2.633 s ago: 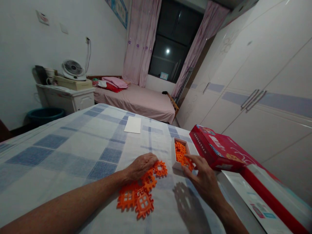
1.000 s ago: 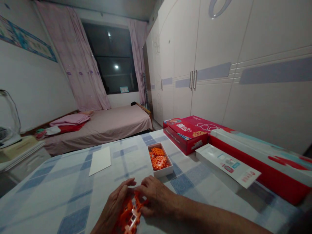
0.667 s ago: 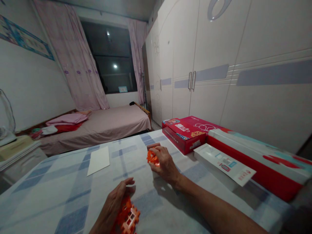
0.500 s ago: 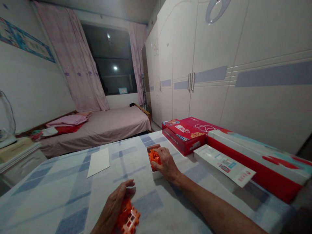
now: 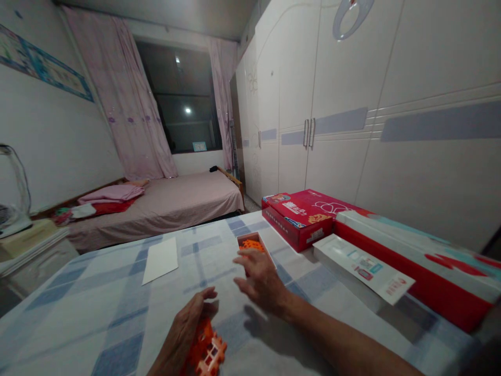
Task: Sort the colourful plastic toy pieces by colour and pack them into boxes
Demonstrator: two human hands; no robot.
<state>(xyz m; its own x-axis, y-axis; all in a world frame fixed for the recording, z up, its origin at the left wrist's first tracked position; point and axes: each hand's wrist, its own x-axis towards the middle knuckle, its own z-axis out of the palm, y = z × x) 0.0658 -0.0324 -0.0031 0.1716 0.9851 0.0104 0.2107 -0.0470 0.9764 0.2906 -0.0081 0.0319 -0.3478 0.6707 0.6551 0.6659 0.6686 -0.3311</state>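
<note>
My right hand (image 5: 260,279) is over the near part of a small open box (image 5: 263,239), fingers spread and nothing visible in them. Inside that box lie orange plastic pieces (image 5: 250,244), partly covered by my fingers. My left hand (image 5: 188,321) rests on its edge on the table, fingers loosely stretched out. Just to its right, against the palm side, are orange interlocking plastic pieces (image 5: 211,352) with notched edges and square holes. Part of them is hidden by the hand and the lower picture edge.
A white card (image 5: 160,260) lies on the checked tablecloth (image 5: 199,245) at left. On the right are a red box (image 5: 301,214), a long red and white box (image 5: 410,256) and a white box lid or tray (image 5: 364,266). A bed (image 5: 183,198) and wardrobe (image 5: 293,94) stand beyond.
My right hand has come back out of the small box toward me, and its fingers have spread. More orange pieces show in the box's far end. My left hand stays in place.
</note>
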